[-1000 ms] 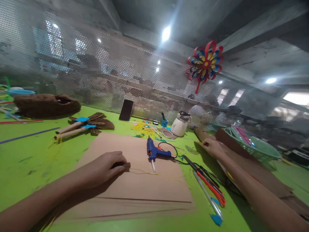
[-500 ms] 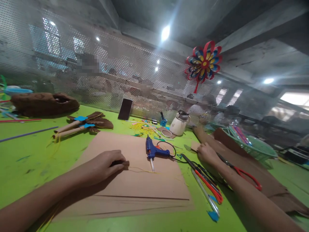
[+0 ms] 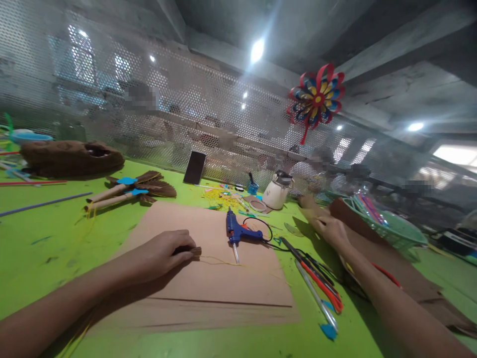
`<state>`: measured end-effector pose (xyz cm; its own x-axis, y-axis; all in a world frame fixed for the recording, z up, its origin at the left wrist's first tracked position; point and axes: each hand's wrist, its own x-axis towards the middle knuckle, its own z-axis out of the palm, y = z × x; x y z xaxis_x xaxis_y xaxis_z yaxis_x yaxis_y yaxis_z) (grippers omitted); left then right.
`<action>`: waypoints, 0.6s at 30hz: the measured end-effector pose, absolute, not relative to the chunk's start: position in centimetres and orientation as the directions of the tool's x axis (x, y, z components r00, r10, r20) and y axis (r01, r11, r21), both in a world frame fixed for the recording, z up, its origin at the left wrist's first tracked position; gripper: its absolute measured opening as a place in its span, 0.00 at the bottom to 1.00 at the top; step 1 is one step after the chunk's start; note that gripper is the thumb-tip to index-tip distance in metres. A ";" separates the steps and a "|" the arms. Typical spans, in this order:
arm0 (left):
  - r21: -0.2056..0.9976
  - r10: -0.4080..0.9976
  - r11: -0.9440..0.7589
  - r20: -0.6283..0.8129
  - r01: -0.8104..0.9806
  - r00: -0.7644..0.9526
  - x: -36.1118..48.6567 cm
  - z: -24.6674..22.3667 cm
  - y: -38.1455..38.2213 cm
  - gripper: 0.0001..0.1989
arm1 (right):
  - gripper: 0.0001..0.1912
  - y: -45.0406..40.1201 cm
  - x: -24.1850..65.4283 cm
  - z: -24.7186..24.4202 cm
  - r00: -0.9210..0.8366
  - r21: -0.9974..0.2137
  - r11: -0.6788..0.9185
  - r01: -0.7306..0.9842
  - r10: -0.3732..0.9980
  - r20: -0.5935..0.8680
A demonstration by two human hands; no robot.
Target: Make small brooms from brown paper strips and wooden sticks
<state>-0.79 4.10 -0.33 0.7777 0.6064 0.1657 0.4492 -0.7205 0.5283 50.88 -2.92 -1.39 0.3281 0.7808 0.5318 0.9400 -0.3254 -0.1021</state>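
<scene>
My left hand (image 3: 167,253) is closed on a small brown rolled piece (image 3: 196,252), whose end pokes out past my fingertips. A thin yellow string (image 3: 219,262) trails from it over stacked tan sheets (image 3: 223,288). On the same sheets lies a blue glue gun (image 3: 238,231), nozzle pointing away. My right hand (image 3: 331,228) is over the far part of a long brown sheet (image 3: 402,268) at the right. Its fingers point forward and blur into the brown, so their grip is unclear. Red-handled scissors (image 3: 387,273) are partly hidden behind my right forearm.
Orange-handled scissors (image 3: 324,286) and a silver pen-like tool (image 3: 316,296) lie right of the tan sheets. Behind are yellow scraps (image 3: 223,201), a white jug (image 3: 276,191) and a dark-screened tablet (image 3: 194,168). Brown feathered figures (image 3: 130,191) lie left; a green basket (image 3: 398,231) stands right.
My right hand has moved forward and right onto the brown sheet. The small tan piece by its fingers no longer shows separately. My left hand keeps its hold.
</scene>
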 end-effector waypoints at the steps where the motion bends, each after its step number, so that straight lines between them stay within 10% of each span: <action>1: 0.528 0.605 -0.723 0.172 0.446 0.777 -0.8 -0.4 4.1 0.17 | 0.13 -3.0 50.4 -0.7 0.326 -0.140 -0.302 0.943 0.751 0.574; 12: 0.518 0.587 -0.747 0.222 0.416 0.778 -1.0 -0.4 3.8 0.17 | 0.16 -8.3 38.2 5.1 0.288 -0.387 0.049 0.921 0.585 0.759; 18: 0.556 0.600 -0.727 0.229 0.403 0.767 -1.2 -0.6 3.4 0.15 | 0.15 -12.1 25.3 4.3 -0.331 -0.114 0.587 0.801 0.595 0.732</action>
<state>-1.21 3.37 -0.63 0.7667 0.5998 0.2289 0.4030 -0.7272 0.5557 25.31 -12.12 4.28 -0.3313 0.5948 0.7325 0.8013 0.5873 -0.1145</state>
